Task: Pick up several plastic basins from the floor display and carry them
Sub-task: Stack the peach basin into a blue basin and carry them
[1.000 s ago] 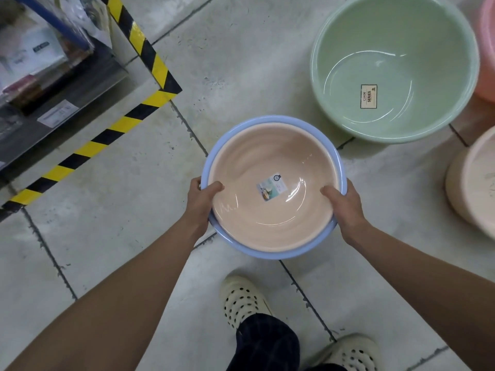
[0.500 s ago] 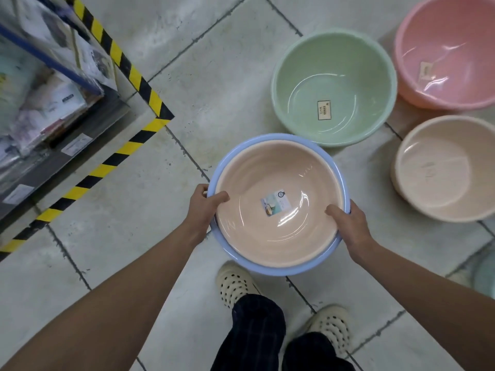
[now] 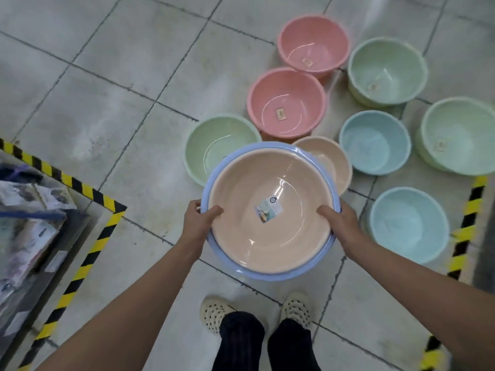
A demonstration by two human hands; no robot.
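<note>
Tiled floor (image 3: 134, 97), basins (image 3: 286, 103) ahead, hands (image 3: 199, 220) gripping nested basins (image 3: 270, 210)

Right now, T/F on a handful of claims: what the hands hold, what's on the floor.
1. Both hands grip the held stack: left hand, right hand. True.
2. The held stack is a peach basin nested in a blue basin. True.
3. Exactly one pink basin sits on the floor. False: two, the near pink basin and the far pink basin.
4. The peach basin has no label. False: a sticker sits at its bottom.
5. The floor basins are stacked in one pile. False: they sit side by side.
</note>
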